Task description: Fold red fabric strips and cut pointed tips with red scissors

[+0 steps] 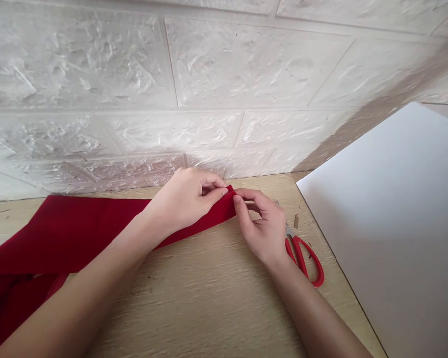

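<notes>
A long piece of dark red fabric (pixel 93 223) stretches from the left edge to the middle of the wooden table, narrowing toward its right end. My left hand (pixel 190 196) pinches the upper edge near that end between thumb and fingers. Right beside it, my right hand (pixel 263 221) grips the tip of the fabric between thumb and index finger. A small folded bit of the cloth sticks up between the two hands. Scissors with red handles (pixel 299 256) lie on the table just right of my right hand, their blades partly hidden behind it.
A white textured brick-pattern wall (pixel 224 74) rises directly behind the table (pixel 205 298). At the right, a large white board or sheet (pixel 395 223) covers the table's side. A small brownish scrap (pixel 296 221) lies near the scissors. More red cloth (pixel 15 303) is bunched at lower left.
</notes>
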Tool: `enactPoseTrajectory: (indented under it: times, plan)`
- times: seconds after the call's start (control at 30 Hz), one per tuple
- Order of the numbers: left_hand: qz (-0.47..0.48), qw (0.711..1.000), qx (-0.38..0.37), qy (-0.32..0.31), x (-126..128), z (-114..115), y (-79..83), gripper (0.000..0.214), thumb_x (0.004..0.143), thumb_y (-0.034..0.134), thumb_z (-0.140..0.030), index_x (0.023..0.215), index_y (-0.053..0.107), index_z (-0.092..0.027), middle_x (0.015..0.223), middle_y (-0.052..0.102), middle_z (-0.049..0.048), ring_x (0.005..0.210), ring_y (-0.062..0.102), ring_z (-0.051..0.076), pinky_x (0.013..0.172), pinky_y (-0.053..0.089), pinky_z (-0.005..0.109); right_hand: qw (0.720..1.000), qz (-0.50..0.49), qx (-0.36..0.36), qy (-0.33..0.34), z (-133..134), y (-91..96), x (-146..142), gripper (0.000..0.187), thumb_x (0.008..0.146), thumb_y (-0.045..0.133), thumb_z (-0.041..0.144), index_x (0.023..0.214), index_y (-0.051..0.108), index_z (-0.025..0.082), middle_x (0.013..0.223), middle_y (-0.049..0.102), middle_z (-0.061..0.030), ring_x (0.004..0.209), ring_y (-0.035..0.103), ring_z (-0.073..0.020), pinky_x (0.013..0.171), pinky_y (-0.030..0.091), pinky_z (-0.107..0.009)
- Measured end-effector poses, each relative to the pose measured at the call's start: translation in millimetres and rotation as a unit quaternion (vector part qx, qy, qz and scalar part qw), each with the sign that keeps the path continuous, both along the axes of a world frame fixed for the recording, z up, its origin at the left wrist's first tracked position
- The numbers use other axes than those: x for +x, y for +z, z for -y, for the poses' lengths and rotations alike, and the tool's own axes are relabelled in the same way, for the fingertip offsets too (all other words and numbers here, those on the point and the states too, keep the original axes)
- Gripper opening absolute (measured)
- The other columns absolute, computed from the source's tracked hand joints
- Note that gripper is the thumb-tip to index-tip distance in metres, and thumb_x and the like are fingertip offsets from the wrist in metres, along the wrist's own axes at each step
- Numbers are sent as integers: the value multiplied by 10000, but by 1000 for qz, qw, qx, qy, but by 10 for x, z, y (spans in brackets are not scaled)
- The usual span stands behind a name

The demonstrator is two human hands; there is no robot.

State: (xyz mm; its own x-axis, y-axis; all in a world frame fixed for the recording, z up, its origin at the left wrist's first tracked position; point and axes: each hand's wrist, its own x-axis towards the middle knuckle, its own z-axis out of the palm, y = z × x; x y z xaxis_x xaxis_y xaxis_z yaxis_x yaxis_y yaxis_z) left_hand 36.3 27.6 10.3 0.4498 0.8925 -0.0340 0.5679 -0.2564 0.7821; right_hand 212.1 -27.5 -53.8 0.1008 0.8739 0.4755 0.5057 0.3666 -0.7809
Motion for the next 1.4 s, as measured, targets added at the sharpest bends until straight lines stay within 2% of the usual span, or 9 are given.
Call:
enactPoseTrajectory:
  times: [0.17, 0.37, 0.67, 0.87, 1.1, 1.4]
  plan:
    - [4, 1000, -17, 14, 10, 11, 20, 164, 915, 659, -321, 907, 809, -256, 907, 812, -26, 823, 743, 172, 739, 528, 276, 1000, 5, 9, 5, 8, -4, 9, 118, 982, 608, 226, 983, 726, 218, 925, 795, -25, 775, 741, -141, 738, 625, -267]
    - [3, 1000, -22, -10, 14, 18, 47, 191, 926, 628, -315, 858, 791, -242, 866, 796, -35, 768, 721, 142, 686, 502, 247, 1000, 4, 21, 8, 13, -11, 16, 121, 977, 622, 224, 970, 743, 220, 921, 804, -20, 772, 749, -146, 742, 633, -280]
    - [36, 998, -50, -33, 12, 17, 17, 175, 903, 619, -311, 850, 756, -216, 869, 780, -12, 817, 723, 161, 715, 515, 256, 999, 1, 40, -23, 20, 22, -9, 133, 960, 659, 210, 960, 788, 243, 949, 823, -20, 809, 770, -168, 792, 649, -322]
    - [38, 998, -40, -36, 39, 22, 9, 174, 920, 614, -300, 829, 731, -209, 839, 765, -23, 774, 707, 140, 693, 497, 247, 999, 10, 37, -35, 30, 11, -7, 144, 963, 660, 219, 962, 798, 260, 961, 824, -20, 837, 771, -185, 820, 647, -354]
    - [4, 999, -12, -49, 19, 26, -13, 189, 947, 578, -329, 901, 729, -227, 865, 756, -7, 758, 674, 149, 673, 491, 264, 999, 17, 36, -33, 23, 25, -10, 140, 962, 654, 195, 945, 784, 242, 945, 814, -22, 815, 759, -170, 795, 640, -330]
    - [-30, 998, 19, -58, 23, 30, -35, 236, 974, 512, -344, 926, 716, -237, 824, 715, -10, 657, 578, 127, 585, 402, 268, 999, 4, 26, -26, 14, 28, -2, 135, 948, 652, 193, 921, 774, 246, 915, 794, -23, 779, 734, -164, 754, 635, -319]
